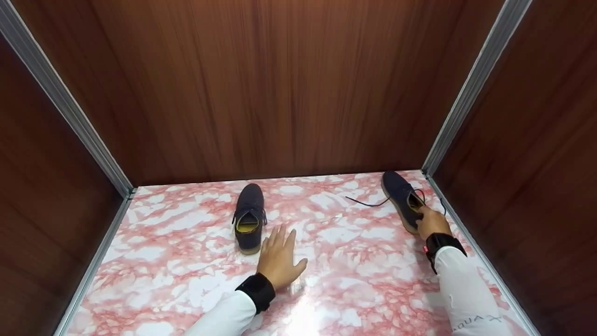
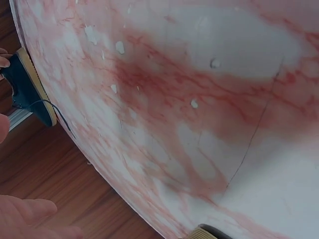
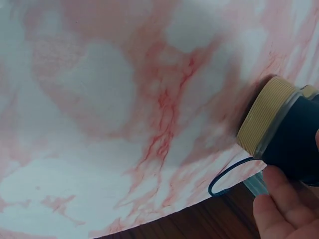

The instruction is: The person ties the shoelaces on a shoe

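Glare whitens the floor (image 1: pixel 345 261) low in the head view; walls (image 1: pixel 289 93) dim; wrist views soft and hazy, faintly shadowed, the left visibly bowed

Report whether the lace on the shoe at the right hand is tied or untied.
Untied: in the head view, one end of the lace stretches loosely left of the shoe, and no bow shows.

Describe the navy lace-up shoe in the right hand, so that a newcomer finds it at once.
Start from the brown wood-grained back wall and look down at the red and white marbled surface. In its far right corner, the right hand grips the navy lace-up shoe by the heel. Unlike the other navy shoe, this one has a long lace end trailing leftward.
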`<state>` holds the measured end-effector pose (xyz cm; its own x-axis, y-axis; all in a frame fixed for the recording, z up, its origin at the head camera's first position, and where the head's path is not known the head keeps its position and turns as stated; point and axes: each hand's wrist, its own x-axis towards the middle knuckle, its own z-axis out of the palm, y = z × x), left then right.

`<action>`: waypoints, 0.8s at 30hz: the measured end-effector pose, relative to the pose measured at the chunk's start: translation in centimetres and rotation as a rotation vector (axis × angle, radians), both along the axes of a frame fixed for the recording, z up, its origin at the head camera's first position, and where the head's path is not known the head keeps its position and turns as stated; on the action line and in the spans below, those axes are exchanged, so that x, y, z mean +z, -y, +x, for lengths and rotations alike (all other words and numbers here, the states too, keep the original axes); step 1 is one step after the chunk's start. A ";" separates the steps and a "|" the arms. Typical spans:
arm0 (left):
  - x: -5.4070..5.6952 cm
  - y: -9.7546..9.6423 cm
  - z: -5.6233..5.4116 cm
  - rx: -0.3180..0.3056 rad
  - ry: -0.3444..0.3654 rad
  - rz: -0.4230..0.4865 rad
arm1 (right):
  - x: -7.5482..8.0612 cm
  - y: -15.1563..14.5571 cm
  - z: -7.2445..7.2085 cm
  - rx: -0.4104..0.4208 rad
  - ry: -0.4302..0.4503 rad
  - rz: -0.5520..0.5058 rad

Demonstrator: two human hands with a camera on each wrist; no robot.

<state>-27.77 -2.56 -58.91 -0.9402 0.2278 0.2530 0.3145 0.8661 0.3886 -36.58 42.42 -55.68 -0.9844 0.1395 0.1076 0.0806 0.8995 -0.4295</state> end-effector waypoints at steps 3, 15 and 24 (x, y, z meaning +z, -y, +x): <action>0.0 0.1 0.1 -0.003 0.001 0.003 | -0.1 0.7 0.0 0.005 -0.020 0.017; 0.3 0.2 0.3 -0.035 0.045 0.025 | 0.1 4.2 -0.3 0.096 -0.122 0.020; 0.5 0.2 0.3 -0.046 0.054 0.028 | 0.1 8.4 0.6 0.201 -0.146 -0.016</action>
<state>-27.45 -2.79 -58.42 -0.9414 0.2644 0.2093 0.3314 0.8400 0.4296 -35.97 34.00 -55.60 -0.9666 -0.0550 0.2503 -0.1636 0.8843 -0.4374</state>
